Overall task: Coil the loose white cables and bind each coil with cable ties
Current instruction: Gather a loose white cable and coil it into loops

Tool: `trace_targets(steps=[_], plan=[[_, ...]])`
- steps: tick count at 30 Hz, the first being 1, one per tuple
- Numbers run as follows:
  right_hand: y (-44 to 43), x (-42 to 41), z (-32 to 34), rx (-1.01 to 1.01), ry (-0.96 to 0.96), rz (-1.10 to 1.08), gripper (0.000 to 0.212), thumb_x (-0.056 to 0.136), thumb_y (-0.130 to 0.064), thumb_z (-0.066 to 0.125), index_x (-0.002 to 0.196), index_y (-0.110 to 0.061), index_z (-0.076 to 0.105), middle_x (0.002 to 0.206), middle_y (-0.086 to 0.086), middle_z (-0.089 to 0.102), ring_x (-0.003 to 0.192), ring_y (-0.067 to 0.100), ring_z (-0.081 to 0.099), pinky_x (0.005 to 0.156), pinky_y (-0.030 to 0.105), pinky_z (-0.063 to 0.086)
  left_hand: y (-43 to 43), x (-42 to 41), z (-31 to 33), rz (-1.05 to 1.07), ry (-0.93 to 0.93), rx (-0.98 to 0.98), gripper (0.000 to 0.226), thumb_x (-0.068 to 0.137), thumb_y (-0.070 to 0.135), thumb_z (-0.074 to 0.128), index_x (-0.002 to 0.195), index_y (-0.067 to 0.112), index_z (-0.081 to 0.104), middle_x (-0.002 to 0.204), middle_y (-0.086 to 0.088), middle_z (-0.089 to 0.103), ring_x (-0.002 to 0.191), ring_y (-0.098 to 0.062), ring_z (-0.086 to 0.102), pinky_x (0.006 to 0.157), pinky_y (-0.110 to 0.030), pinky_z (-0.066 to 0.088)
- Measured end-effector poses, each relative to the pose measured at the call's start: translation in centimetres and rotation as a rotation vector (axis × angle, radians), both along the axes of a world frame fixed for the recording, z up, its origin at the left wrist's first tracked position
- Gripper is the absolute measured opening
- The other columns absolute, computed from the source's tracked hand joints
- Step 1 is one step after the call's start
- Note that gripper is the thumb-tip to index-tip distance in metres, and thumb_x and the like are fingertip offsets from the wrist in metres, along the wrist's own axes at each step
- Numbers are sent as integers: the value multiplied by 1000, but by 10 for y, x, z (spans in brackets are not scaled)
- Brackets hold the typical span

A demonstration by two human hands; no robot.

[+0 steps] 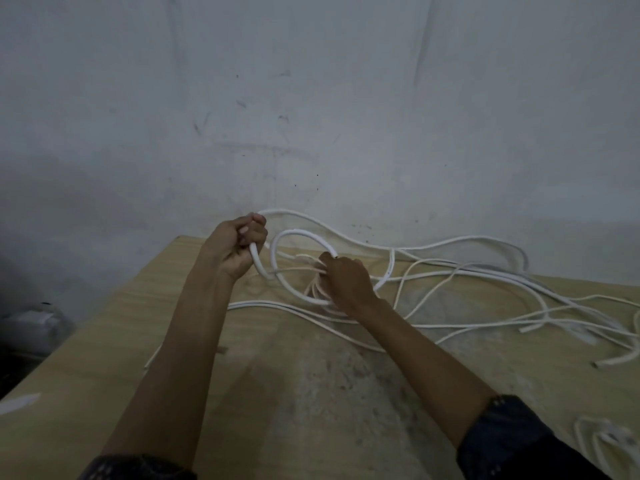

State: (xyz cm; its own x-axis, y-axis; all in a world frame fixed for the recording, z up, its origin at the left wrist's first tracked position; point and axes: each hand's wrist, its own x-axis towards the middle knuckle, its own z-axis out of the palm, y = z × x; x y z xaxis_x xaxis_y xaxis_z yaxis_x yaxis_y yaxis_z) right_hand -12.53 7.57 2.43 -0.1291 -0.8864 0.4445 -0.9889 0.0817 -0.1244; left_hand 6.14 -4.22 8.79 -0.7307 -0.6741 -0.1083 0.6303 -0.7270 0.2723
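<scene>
A thick white cable forms a small loop above the wooden table, near its far edge. My left hand is closed on the cable at the loop's left side, raised a little off the table. My right hand grips the loop's right and lower part, together with several thin pale cable ties that poke out leftward from its fingers. From the loop the cable trails right into a tangle of loose white cables spread over the table's right half.
A stained grey wall stands right behind the table. Cut cable ends lie at the far right, and a blurred white coil sits at the bottom right. The table's left edge drops to a dark floor.
</scene>
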Motion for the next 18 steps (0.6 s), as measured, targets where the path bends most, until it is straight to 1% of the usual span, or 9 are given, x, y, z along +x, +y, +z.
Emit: trace_targets(steps=[2, 3, 4, 7, 8, 10, 13, 15, 18], plan=[[0, -1, 0, 73, -139, 69, 45, 94, -54, 44, 103, -15, 64, 95, 14, 73, 90, 37, 67, 80, 42, 46, 2, 3, 6, -30, 48, 15, 27, 97, 1, 40, 72, -1, 52, 49, -3, 38, 31, -11, 36, 30, -17, 28], [2, 1, -3, 87, -188, 109, 52, 90, -63, 41, 103, -18, 66, 94, 10, 73, 90, 36, 67, 80, 42, 49, 4, 3, 9, -24, 45, 3, 16, 88, -6, 47, 74, 0, 51, 50, -3, 38, 31, -11, 36, 30, -18, 28], [3, 2, -6, 105, -196, 147, 52, 87, -66, 44, 103, -22, 66, 94, 5, 73, 89, 32, 67, 81, 42, 49, 7, 3, 10, -10, 42, -8, 12, 79, -11, 53, 76, 1, 50, 50, -4, 39, 31, -11, 36, 29, -18, 28], [7, 3, -15, 111, -33, 188, 49, 79, -74, 56, 94, -28, 61, 89, -7, 66, 86, 23, 63, 73, 35, 34, 8, 8, 11, -54, 106, 2, 33, 61, -23, 62, 79, 1, 49, 50, -9, 43, 32, -13, 36, 28, -21, 30], [6, 3, -16, 99, 39, 178, 49, 80, -73, 56, 96, -27, 61, 91, -6, 67, 88, 24, 63, 73, 35, 31, 7, 10, 12, -91, 135, 17, 35, 61, -27, 62, 80, 0, 49, 50, -11, 43, 33, -13, 35, 28, -24, 31], [-1, 6, -20, 107, 112, 158, 41, 89, -56, 57, 111, -22, 60, 105, -1, 70, 100, 29, 65, 81, 40, 34, 5, 15, 15, -154, 146, 50, 30, 68, -27, 58, 83, -2, 50, 52, -12, 43, 37, -13, 32, 28, -28, 32], [-11, 11, -25, 134, 77, 118, 31, 94, -32, 56, 122, -19, 59, 119, 5, 69, 112, 31, 60, 93, 43, 32, 5, 17, 19, -245, 164, 41, 18, 77, -25, 57, 83, -9, 52, 58, -3, 37, 45, -11, 31, 33, -31, 34], [-14, 10, -27, 95, 53, 110, 32, 93, -30, 58, 124, -19, 60, 124, 6, 66, 117, 31, 56, 95, 43, 32, 9, 17, 22, -261, 174, 23, 16, 78, -24, 58, 83, -10, 53, 59, -3, 38, 46, -11, 31, 34, -29, 34], [-14, 11, -26, 99, -26, 132, 45, 90, -40, 65, 130, -19, 59, 128, 7, 61, 123, 31, 53, 100, 44, 33, 17, 14, 24, -201, 153, -67, 31, 67, -22, 69, 86, -4, 52, 59, -7, 43, 39, -11, 34, 32, -23, 32]])
